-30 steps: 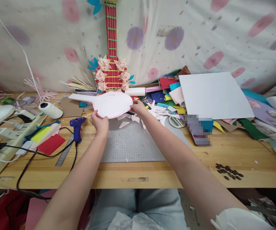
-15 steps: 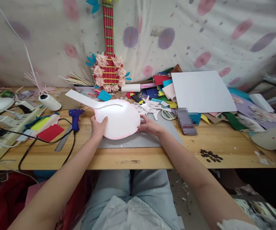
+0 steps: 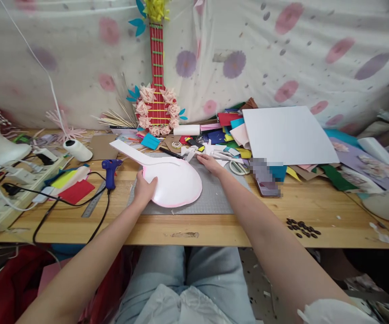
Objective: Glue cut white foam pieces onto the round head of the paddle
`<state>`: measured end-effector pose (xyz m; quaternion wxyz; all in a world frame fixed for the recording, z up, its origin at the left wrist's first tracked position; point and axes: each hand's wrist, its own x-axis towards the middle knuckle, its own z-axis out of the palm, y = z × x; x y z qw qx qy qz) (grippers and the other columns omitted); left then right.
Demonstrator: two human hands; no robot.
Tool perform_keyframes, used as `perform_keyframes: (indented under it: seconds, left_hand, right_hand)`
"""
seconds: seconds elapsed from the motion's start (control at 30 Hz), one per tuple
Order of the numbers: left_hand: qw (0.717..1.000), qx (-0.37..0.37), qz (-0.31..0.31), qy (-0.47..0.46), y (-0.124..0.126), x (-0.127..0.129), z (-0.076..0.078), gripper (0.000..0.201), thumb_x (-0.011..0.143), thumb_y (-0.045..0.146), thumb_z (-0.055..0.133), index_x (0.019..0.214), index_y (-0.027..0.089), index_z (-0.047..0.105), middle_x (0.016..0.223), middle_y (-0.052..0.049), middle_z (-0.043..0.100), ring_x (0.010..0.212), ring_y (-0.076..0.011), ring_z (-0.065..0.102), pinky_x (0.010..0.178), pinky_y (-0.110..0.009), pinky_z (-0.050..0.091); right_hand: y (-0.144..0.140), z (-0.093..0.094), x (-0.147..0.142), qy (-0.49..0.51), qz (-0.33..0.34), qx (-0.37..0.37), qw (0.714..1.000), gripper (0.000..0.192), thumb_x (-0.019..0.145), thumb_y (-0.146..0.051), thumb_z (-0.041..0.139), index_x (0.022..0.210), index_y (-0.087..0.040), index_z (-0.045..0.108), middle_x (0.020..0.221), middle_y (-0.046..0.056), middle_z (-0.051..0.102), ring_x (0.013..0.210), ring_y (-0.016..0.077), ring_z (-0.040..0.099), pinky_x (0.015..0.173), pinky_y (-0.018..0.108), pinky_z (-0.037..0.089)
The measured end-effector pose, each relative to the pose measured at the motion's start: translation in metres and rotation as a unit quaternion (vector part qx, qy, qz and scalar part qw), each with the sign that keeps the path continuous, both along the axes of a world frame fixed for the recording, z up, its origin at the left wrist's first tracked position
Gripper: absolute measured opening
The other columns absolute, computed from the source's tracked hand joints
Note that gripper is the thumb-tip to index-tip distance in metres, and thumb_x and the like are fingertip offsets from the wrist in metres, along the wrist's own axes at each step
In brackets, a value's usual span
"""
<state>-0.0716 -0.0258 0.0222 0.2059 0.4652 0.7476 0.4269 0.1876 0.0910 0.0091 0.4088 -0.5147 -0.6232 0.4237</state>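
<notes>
A white guitar-shaped cutout with a pink edge (image 3: 174, 182) lies on the grey cutting mat (image 3: 214, 198), its neck pointing up left. My left hand (image 3: 144, 189) grips its left rim, thumb on top. My right hand (image 3: 210, 163) has its fingers spread, reaching over the mat toward a heap of white paper scraps (image 3: 211, 150) and holding nothing. A finished red paper guitar with pink flowers (image 3: 156, 103) leans on the curtain behind.
A blue glue gun (image 3: 111, 171) with a black cord, a steel ruler (image 3: 93, 203) and a thread spool (image 3: 77, 150) lie left. Scissors (image 3: 237, 167), a large white sheet (image 3: 287, 135) and coloured paper pile up at right. Dark beads (image 3: 302, 228) sit near the front edge.
The cutout came down from the back of the table onto the mat, nearer me. My right hand let go of its rim and moved up toward the scraps.
</notes>
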Motion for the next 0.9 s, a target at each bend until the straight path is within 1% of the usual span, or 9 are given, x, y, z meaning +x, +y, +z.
perform_keyframes:
  seconds: [0.1, 0.2, 0.33, 0.4, 0.47, 0.57, 0.63, 0.77, 0.9]
  left_hand:
    - [0.999, -0.017, -0.012, 0.05, -0.004, 0.005, -0.001, 0.051, 0.068, 0.029, 0.067, 0.114, 0.02, 0.047, 0.118, -0.015, 0.056, 0.112, -0.0317, 0.054, 0.095, -0.046, 0.041]
    - [0.989, -0.035, -0.041, 0.137, -0.007, 0.007, 0.004, 0.037, 0.066, 0.035, 0.068, 0.097, 0.018, 0.055, 0.11, -0.017, 0.055, 0.109, -0.036, 0.053, 0.094, -0.049, 0.04]
    - [0.971, 0.089, -0.064, 0.212, -0.007, -0.011, 0.02, 0.01, 0.075, 0.025, 0.058, 0.083, 0.019, 0.058, 0.092, -0.01, 0.056, 0.101, -0.0294, 0.053, 0.096, -0.043, 0.038]
    - [0.965, 0.146, -0.045, 0.213, -0.007, -0.03, 0.027, 0.007, 0.08, 0.022, 0.051, 0.083, 0.02, 0.057, 0.083, -0.007, 0.055, 0.09, -0.0247, 0.055, 0.092, -0.04, 0.04]
    - [0.957, 0.187, 0.009, 0.222, -0.008, -0.052, 0.03, 0.012, 0.085, 0.029, 0.048, 0.087, 0.019, 0.055, 0.083, -0.006, 0.055, 0.086, -0.0238, 0.054, 0.09, -0.041, 0.04]
    - [0.944, 0.203, 0.124, 0.228, -0.012, -0.082, 0.026, 0.016, 0.086, 0.035, 0.048, 0.085, 0.019, 0.051, 0.078, -0.005, 0.054, 0.091, -0.0254, 0.053, 0.093, -0.045, 0.038]
    - [0.935, 0.206, 0.171, 0.234, -0.013, -0.093, 0.019, 0.027, 0.08, 0.039, 0.057, 0.093, 0.017, 0.048, 0.094, -0.01, 0.056, 0.104, -0.0276, 0.05, 0.098, -0.046, 0.035]
    - [0.947, 0.146, 0.174, 0.226, -0.007, -0.101, 0.006, 0.062, 0.064, 0.034, 0.073, 0.112, 0.01, 0.042, 0.123, -0.023, 0.047, 0.122, -0.0357, 0.039, 0.104, -0.05, 0.029]
    - [0.973, 0.042, 0.159, 0.161, 0.005, -0.106, 0.004, 0.066, 0.066, 0.018, 0.067, 0.125, 0.011, 0.037, 0.121, -0.024, 0.052, 0.117, -0.0392, 0.048, 0.098, -0.057, 0.034]
  right_hand:
    - [0.015, -0.001, -0.001, -0.021, -0.034, -0.011, 0.999, 0.023, 0.08, -0.029, 0.054, 0.096, -0.016, 0.065, 0.098, 0.006, 0.068, 0.084, 0.0139, 0.061, 0.084, 0.03, 0.046]
    - [0.019, 0.001, -0.001, -0.063, -0.092, -0.022, 0.993, 0.02, 0.079, -0.03, 0.054, 0.086, -0.015, 0.065, 0.081, 0.005, 0.067, 0.071, 0.0147, 0.06, 0.073, 0.03, 0.048]
    - [0.003, 0.006, 0.002, -0.073, -0.139, 0.015, 0.987, 0.031, 0.081, -0.044, 0.049, 0.07, -0.017, 0.06, 0.066, 0.004, 0.063, 0.06, 0.0151, 0.056, 0.063, 0.029, 0.046]
    - [-0.01, 0.005, 0.004, -0.062, -0.15, 0.031, 0.986, 0.04, 0.082, -0.053, 0.043, 0.067, -0.019, 0.057, 0.061, 0.003, 0.059, 0.058, 0.0158, 0.055, 0.06, 0.028, 0.045]
    - [-0.022, 0.001, 0.005, -0.062, -0.174, 0.035, 0.982, 0.047, 0.083, -0.06, 0.035, 0.065, -0.02, 0.054, 0.057, 0.002, 0.055, 0.059, 0.0175, 0.055, 0.059, 0.029, 0.043]
    - [-0.039, -0.004, 0.004, -0.083, -0.207, 0.038, 0.974, 0.049, 0.086, -0.059, 0.026, 0.063, -0.022, 0.048, 0.06, 0.003, 0.054, 0.064, 0.0202, 0.056, 0.062, 0.031, 0.042]
    - [-0.048, -0.005, 0.002, -0.112, -0.209, 0.037, 0.971, 0.045, 0.087, -0.054, 0.025, 0.063, -0.023, 0.046, 0.064, 0.004, 0.056, 0.068, 0.0215, 0.056, 0.065, 0.032, 0.042]
    - [-0.059, -0.001, -0.004, -0.15, -0.184, 0.047, 0.97, 0.037, 0.089, -0.046, 0.025, 0.065, -0.024, 0.043, 0.068, 0.005, 0.056, 0.071, 0.0223, 0.054, 0.069, 0.034, 0.041]
    - [-0.064, -0.002, -0.009, -0.11, -0.161, 0.066, 0.979, 0.017, 0.084, -0.036, 0.037, 0.085, -0.023, 0.048, 0.072, 0.001, 0.055, 0.071, 0.0197, 0.055, 0.067, 0.032, 0.041]
